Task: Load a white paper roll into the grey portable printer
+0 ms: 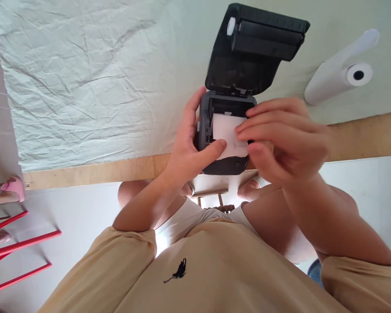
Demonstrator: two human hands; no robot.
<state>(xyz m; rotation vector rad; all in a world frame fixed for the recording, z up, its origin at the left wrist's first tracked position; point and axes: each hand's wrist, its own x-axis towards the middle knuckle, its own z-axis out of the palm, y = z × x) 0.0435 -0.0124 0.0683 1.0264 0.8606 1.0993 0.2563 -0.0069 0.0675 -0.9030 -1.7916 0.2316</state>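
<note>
A black portable label printer [226, 167] is tilted near the table's front edge with its lid [244, 65] swung up. White roll paper [228, 130] lies in its open bay. My left hand [192, 143] is closed around the printer's left side, its thumb pressing on the paper. From the right, my right hand [286, 134] has its bent fingers on the paper's right edge, with the thumb just below them at the printer's side. These fingers are slightly blurred, and they hide that side of the bay.
At the right of the cloth-covered table [84, 87] lies a white paper roll [335, 82] with a loose end curling out. A wooden edge [133, 169] runs along the front. Red metal legs [26, 243] and another person's foot in a pink slipper [14, 189] are at the left.
</note>
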